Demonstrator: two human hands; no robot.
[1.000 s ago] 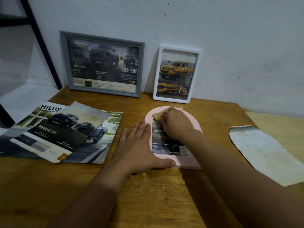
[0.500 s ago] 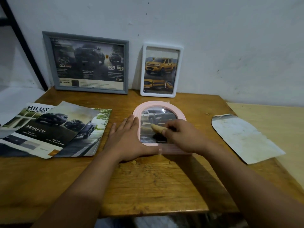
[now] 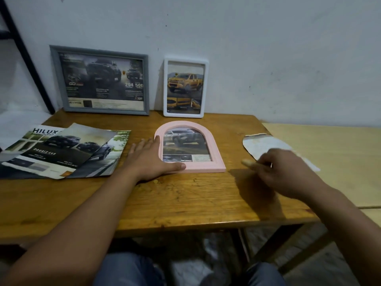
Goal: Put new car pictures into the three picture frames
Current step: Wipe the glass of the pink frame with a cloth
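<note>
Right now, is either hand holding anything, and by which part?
The right hand pinches a small tan object by one end; what it is cannot be told. The left hand holds nothing, resting flat against the pink frame.

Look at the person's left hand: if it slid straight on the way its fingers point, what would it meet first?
Probably the grey frame at the wall. The left hand points up-left over bare table, though depth is uncertain.

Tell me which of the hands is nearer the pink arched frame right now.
Left. The left hand rests against the pink arched frame, thumb along its bottom edge; the right hand is off to its right, apart, holding something small.
</note>
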